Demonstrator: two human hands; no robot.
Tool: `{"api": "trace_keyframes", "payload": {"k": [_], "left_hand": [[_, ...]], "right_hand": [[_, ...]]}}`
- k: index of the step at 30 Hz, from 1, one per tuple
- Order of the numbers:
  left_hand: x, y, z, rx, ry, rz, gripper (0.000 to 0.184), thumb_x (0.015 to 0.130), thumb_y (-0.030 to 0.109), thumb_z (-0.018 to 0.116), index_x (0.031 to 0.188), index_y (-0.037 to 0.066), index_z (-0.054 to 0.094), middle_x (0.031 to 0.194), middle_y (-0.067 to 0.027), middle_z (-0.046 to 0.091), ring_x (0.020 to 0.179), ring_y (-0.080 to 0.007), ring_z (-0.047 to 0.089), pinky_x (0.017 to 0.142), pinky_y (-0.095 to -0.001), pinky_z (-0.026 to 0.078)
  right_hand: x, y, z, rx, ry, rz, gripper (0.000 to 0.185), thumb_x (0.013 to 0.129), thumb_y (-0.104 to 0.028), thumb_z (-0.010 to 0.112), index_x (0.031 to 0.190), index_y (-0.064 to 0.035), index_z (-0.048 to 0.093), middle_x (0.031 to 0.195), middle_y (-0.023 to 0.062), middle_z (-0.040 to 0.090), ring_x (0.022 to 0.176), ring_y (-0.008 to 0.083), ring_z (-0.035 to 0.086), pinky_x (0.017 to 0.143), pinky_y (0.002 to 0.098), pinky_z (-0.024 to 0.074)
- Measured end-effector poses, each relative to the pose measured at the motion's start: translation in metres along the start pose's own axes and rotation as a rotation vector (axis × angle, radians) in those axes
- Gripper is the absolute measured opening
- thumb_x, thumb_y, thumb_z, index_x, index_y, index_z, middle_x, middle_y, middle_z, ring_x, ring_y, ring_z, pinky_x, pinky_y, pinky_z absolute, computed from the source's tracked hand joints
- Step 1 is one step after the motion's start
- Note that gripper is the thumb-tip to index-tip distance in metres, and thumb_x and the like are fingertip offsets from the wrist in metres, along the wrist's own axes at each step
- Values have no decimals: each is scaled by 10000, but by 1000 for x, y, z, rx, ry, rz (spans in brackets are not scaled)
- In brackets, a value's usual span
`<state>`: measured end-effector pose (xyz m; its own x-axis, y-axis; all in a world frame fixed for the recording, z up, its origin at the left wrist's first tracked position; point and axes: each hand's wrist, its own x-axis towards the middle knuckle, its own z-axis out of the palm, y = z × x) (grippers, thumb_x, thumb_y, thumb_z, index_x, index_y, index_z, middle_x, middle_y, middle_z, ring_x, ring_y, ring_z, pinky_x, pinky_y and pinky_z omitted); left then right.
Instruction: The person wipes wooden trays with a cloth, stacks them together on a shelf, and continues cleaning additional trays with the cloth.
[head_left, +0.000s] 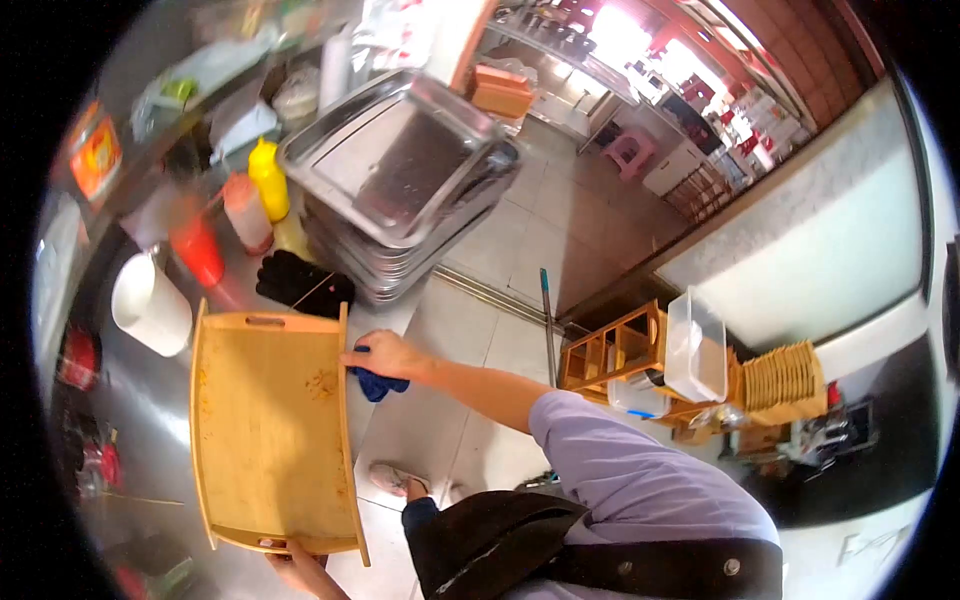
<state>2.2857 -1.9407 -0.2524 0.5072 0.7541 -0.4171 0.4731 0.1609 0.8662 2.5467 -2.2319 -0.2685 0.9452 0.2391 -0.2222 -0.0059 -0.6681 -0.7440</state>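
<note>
A wooden serving tray with raised sides and cut-out handles stands over the metal counter, its inner face toward me. It bears a few brown marks near its top right. At the tray's lower end, my left hand grips the handle; some of its fingers are hidden behind the wood. My right hand is closed around a dark blue cloth beside the tray's right edge. Just past the tray's upper end lies a black glove.
Stacked metal pans sit at the counter's edge, near a yellow squeeze bottle, a red bottle and a white jug. Rightward, a wooden rack, a clear plastic bin and wooden boards stand along the wall.
</note>
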Motion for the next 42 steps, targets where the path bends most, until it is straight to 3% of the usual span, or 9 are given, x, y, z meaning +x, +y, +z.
{"api": "trace_keyframes", "payload": {"k": [6, 7, 9, 13, 17, 20, 24, 37, 42], "left_hand": [[72, -86, -34, 130, -184, 184, 491, 888, 305, 623, 1243, -7, 490, 1125, -156, 607, 924, -288, 644, 661, -416, 590], [12, -38, -28, 35, -88, 222, 364, 773, 200, 779, 1000, -10, 588, 881, -155, 638, 747, -265, 620, 564, -417, 534], [-15, -27, -36, 72, -109, 187, 328, 733, 77, 785, 982, 1, 585, 878, -134, 634, 743, -230, 614, 544, -392, 536], [-23, -61, -51, 84, -87, 188, 300, 757, 71, 762, 989, 13, 583, 883, -122, 634, 754, -221, 619, 555, -412, 543], [42, -143, -91, 985, -381, 793, 360, 850, 253, 658, 1142, 58, 579, 982, -119, 624, 895, -266, 610, 748, -425, 524], [-44, -119, -79, -549, -598, -122, 418, 870, 242, 620, 1212, 26, 517, 1123, -113, 619, 971, -278, 630, 783, -425, 564], [-84, -103, -89, -595, -557, -356, 372, 860, 204, 627, 1199, 66, 559, 1149, -92, 622, 1054, -261, 601, 905, -447, 518], [-121, -133, -223, -767, -441, -203, 483, 760, 31, 580, 1236, 35, 494, 1059, -77, 584, 957, -250, 591, 835, -427, 522], [-156, -163, -313, -732, -423, -142, 482, 741, 85, 572, 1208, -7, 499, 1079, -116, 582, 1004, -276, 584, 889, -438, 502]], "right_hand": [[-169, 35, -20, 136, 15, 15, 437, 873, -443, 589, 863, -14, 676, 781, 196, 662, 714, 324, 649, 638, 440, 488], [-205, 62, -17, 61, 60, -27, 426, 871, -434, 592, 888, -17, 678, 790, 189, 666, 713, 311, 650, 644, 426, 496], [-277, 127, -23, 60, -44, 30, 434, 866, -448, 588, 970, -36, 678, 837, 183, 679, 722, 295, 655, 681, 415, 512], [-426, 240, -48, 461, 221, 703, 416, 814, -439, 646, 865, -33, 721, 721, 114, 689, 621, 220, 663, 612, 381, 532], [-543, 278, -66, 656, 628, 969, 372, 842, -361, 631, 871, 3, 701, 715, 143, 675, 632, 237, 671, 580, 383, 539], [-608, 271, -67, 838, 760, 989, 364, 850, -349, 630, 918, 5, 678, 756, 136, 673, 630, 248, 664, 567, 405, 541], [-664, 306, -11, 845, 785, 1029, 345, 872, -327, 640, 979, 0, 650, 829, 134, 676, 636, 251, 662, 543, 450, 546], [-655, 225, 79, 504, 401, 819, 405, 871, -382, 645, 991, 4, 660, 830, 125, 683, 659, 228, 667, 573, 382, 549], [-633, 148, 96, 822, 325, 779, 379, 884, -315, 650, 1020, 39, 635, 883, 131, 674, 700, 231, 670, 605, 377, 561]]}}
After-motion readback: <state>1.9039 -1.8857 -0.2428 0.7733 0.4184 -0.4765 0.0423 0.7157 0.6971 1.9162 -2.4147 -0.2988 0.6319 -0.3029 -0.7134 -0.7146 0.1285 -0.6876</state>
